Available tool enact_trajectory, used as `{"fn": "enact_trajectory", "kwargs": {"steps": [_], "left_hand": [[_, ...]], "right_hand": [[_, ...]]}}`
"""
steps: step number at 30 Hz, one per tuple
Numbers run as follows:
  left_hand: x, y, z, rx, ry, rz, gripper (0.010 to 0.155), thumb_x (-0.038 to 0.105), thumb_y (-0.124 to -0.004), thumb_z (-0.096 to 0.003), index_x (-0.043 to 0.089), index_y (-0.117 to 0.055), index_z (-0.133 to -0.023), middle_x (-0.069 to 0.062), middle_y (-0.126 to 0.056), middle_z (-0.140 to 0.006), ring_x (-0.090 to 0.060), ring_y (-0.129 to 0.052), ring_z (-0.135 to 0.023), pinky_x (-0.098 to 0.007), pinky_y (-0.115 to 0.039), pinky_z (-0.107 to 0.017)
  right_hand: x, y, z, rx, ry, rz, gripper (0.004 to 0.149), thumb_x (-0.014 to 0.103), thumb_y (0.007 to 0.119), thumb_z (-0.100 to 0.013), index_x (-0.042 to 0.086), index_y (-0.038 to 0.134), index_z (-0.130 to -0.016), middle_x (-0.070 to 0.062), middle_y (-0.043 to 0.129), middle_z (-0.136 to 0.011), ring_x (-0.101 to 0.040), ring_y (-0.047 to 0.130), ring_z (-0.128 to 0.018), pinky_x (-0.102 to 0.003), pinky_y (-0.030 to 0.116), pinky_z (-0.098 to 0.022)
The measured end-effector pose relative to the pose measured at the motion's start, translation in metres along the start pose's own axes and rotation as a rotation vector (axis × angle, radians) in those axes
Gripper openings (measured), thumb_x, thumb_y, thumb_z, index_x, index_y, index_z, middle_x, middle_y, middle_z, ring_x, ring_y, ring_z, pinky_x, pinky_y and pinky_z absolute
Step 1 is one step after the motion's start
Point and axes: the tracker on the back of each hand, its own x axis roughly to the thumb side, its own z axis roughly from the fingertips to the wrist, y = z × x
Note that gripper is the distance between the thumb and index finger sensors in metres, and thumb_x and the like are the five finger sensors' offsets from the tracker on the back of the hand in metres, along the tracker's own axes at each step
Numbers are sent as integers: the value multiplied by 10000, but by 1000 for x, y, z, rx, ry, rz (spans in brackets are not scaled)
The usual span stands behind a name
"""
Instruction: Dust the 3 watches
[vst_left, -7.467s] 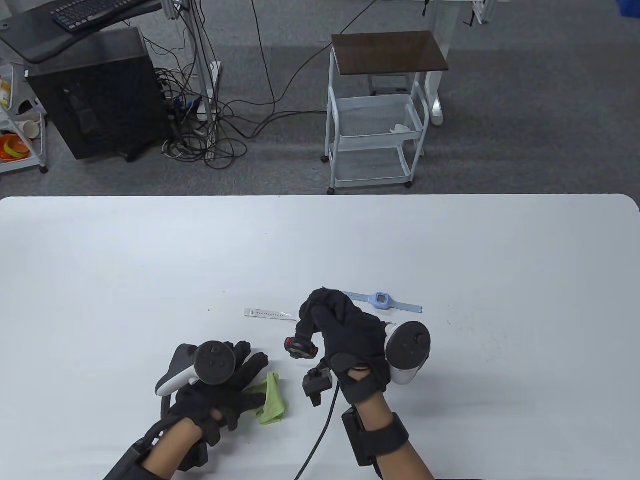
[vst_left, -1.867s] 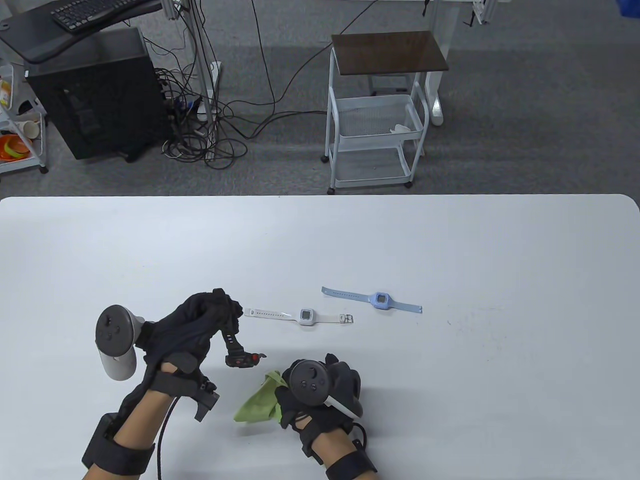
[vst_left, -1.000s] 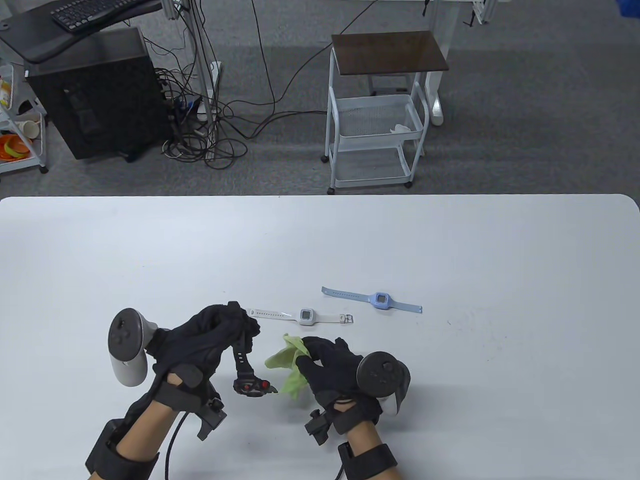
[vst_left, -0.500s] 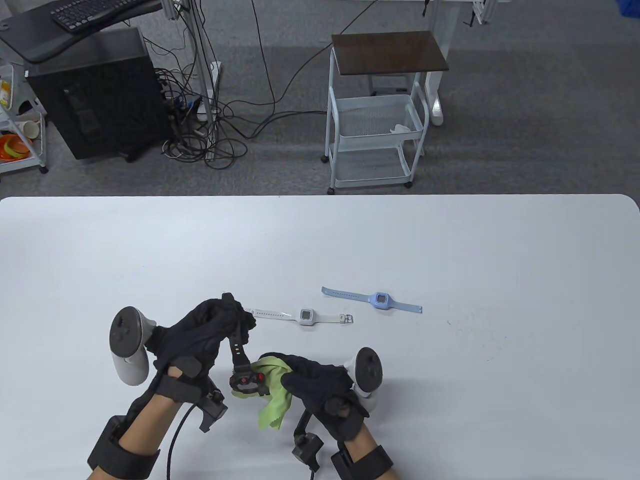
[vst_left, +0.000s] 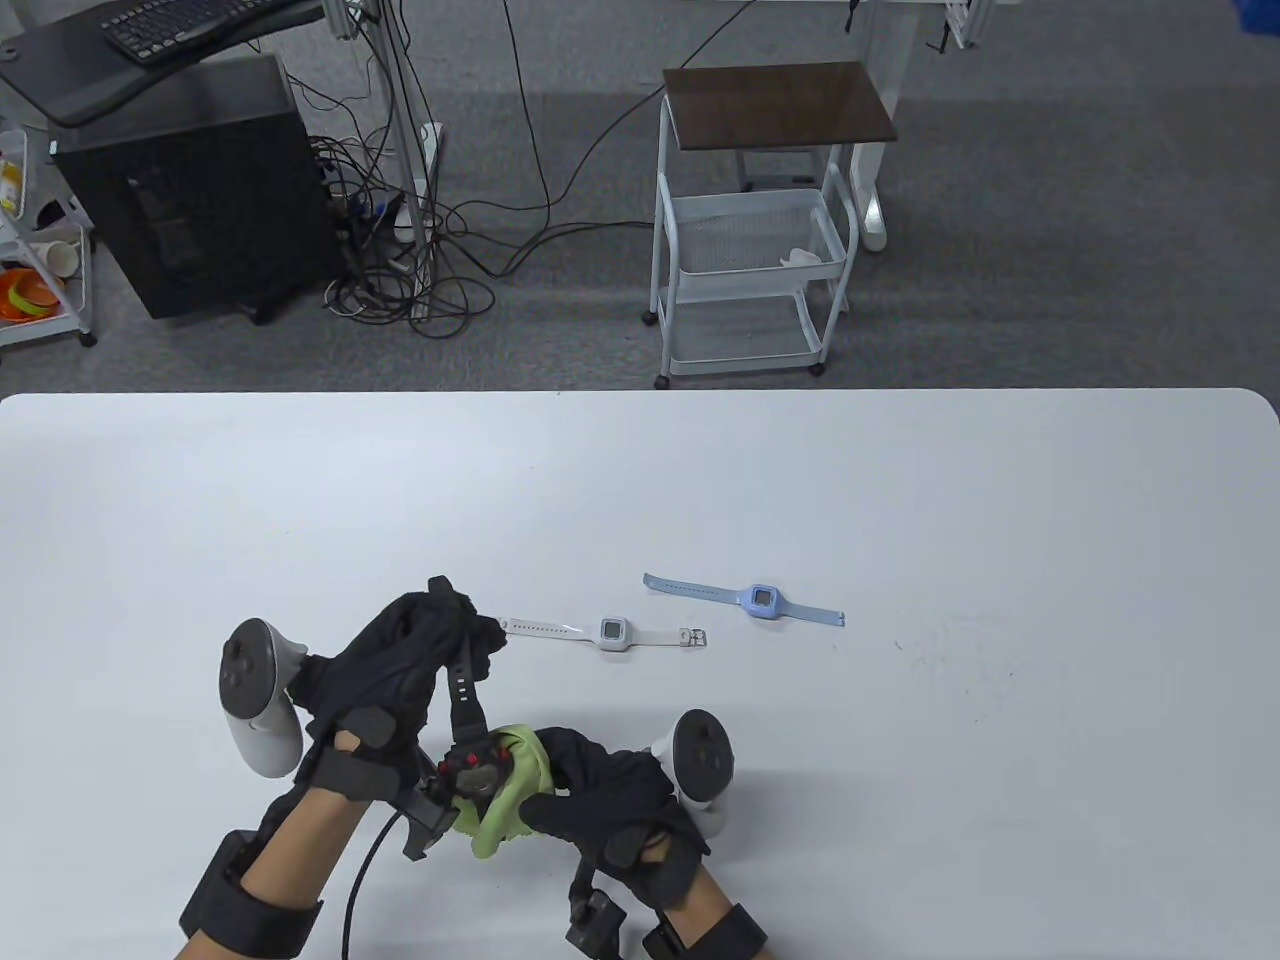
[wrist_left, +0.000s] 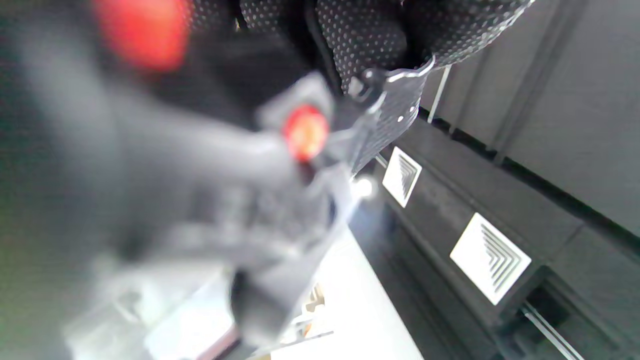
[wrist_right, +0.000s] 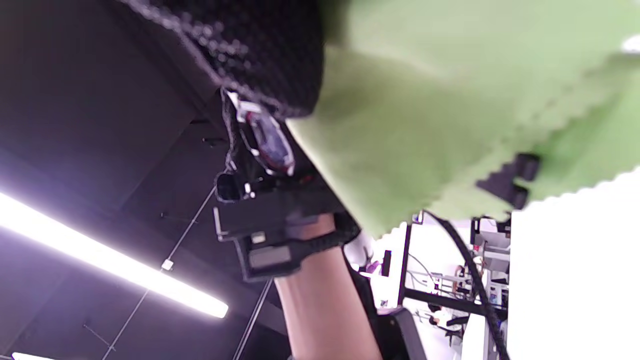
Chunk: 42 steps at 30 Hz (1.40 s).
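My left hand (vst_left: 430, 650) grips the strap of a black watch with red buttons (vst_left: 472, 762), which hangs above the table's near edge. My right hand (vst_left: 580, 790) holds a green cloth (vst_left: 505, 800) and presses it against the watch face from the right and below. The left wrist view is filled by the blurred black watch (wrist_left: 225, 200) close up. In the right wrist view the green cloth (wrist_right: 450, 110) fills the upper right. A white watch (vst_left: 612, 633) and a light blue watch (vst_left: 762, 600) lie flat on the white table (vst_left: 900, 480) beyond my hands.
Beyond the table's far edge stands a white wire trolley (vst_left: 760, 220) with a brown top. A black computer tower (vst_left: 190, 180) and a tangle of cables (vst_left: 430, 270) sit on the grey floor at the left.
My right hand picked up the green cloth and brought it left, under and against the black watch. My left hand lowered the watch face toward the cloth.
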Motion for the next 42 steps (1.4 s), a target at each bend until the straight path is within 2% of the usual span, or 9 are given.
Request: {"fn": "enact_trajectory", "kwargs": {"steps": [7, 11, 14, 21, 25, 29, 33, 38, 42], "left_hand": [[-2, -5, 1, 0, -8, 2, 429, 517, -703, -618, 203, -722, -911, 97, -930, -705, -150, -925, -847, -498, -679, -711], [-2, -6, 2, 1, -13, -7, 430, 516, -704, -618, 203, -721, -913, 97, -930, -706, -152, -923, -849, -499, -679, -711], [1, 0, 2, 30, -26, -62, 429, 517, -701, -620, 205, -718, -914, 99, -928, -709, -150, -921, -852, -499, -678, -711], [0, 5, 3, 62, -27, -105, 429, 516, -701, -619, 204, -718, -914, 99, -927, -708, -150, -920, -852, -500, -677, -711], [-1, 2, 3, 57, -34, -129, 431, 516, -702, -619, 204, -717, -915, 100, -927, -707, -149, -920, -852, -500, -678, -711], [-2, -4, 4, 46, -40, -106, 430, 516, -699, -621, 204, -715, -916, 100, -926, -709, -150, -918, -853, -500, -677, -711], [-3, -9, 5, 34, -46, -118, 430, 517, -699, -620, 205, -715, -915, 101, -926, -708, -148, -919, -853, -499, -678, -712], [-5, -14, 6, 18, -43, -107, 431, 521, -693, -622, 210, -707, -920, 106, -921, -715, -146, -914, -860, -498, -674, -717], [-7, -11, 6, 30, -33, -56, 431, 523, -690, -621, 214, -705, -921, 108, -919, -718, -147, -910, -864, -499, -671, -719]], "right_hand": [[-1, 6, 1, -54, 8, 63, 653, 367, 898, -362, 203, 655, -945, -165, 874, -791, -268, 950, -543, -762, 445, -556], [-1, 8, 1, -58, 17, 72, 654, 381, 872, -378, 169, 652, -956, -169, 879, -778, -269, 945, -523, -756, 463, -547], [2, 8, 1, 0, 9, 54, 655, 269, 806, -381, 127, 605, -989, -245, 783, -884, -371, 899, -633, -795, 402, -536], [5, 8, 0, 9, 26, 133, 668, 91, 742, -331, 110, 584, -980, -267, 732, -931, -365, 932, -664, -797, 393, -546], [4, 9, 1, -47, 18, 208, 694, 232, 871, -354, 94, 593, -975, -233, 817, -877, -296, 1002, -578, -753, 471, -555], [3, 9, 2, -103, 11, 233, 707, 319, 910, -346, 88, 638, -957, -171, 943, -749, -228, 1025, -442, -716, 529, -548], [-2, 11, 3, -78, 47, 211, 769, 460, 898, -351, 109, 624, -978, -161, 910, -729, -245, 948, -437, -736, 497, -536], [-5, 16, 2, -84, 45, 202, 631, 468, 887, -339, 167, 805, -888, -143, 924, -633, -247, 907, -386, -716, 515, -531], [-2, 12, 3, -135, -4, 260, 603, 471, 885, -332, 146, 857, -840, -133, 933, -607, -273, 899, -395, -721, 506, -530]]}}
